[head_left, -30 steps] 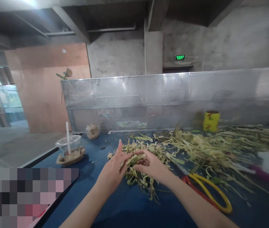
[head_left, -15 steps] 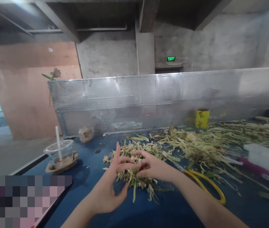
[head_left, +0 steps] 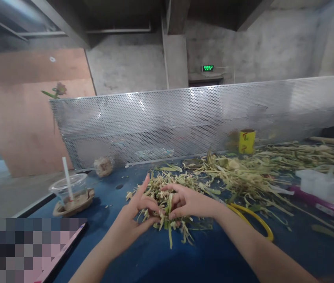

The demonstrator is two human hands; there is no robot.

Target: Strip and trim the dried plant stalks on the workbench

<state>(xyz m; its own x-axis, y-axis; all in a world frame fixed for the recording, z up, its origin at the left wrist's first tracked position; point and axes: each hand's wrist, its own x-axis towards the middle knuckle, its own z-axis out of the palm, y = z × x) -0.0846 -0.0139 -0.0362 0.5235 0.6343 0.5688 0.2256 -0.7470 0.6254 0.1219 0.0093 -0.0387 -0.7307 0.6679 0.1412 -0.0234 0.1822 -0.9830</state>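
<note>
A heap of pale green and straw-coloured plant scraps (head_left: 181, 181) lies on the blue tabletop (head_left: 143, 259) under both hands. With thumb and finger, my right hand (head_left: 189, 202) pinches a thin pale-green plant strip (head_left: 170, 203) just above the heap. My left hand (head_left: 133, 218) is close beside it, its index finger raised and the other fingertips closing with the thumb on the small pale end of a plant piece. Exactly where the two pieces join or part is hidden by the fingers. Scissors with yellow handles (head_left: 263, 224) lie partly behind my right forearm.
A longer pile of dry stalks and leaves (head_left: 243, 169) spreads to the right. A yellow tape roll (head_left: 246, 141) stands by the perforated metal screen (head_left: 155, 122). At left sits a plastic cup (head_left: 68, 184) with a straw. A purple device (head_left: 317, 202) lies at right.
My left fingertips have come down and closed beside the right hand. A pale-green strip now shows in the right fingers. The whole view has shifted slightly.
</note>
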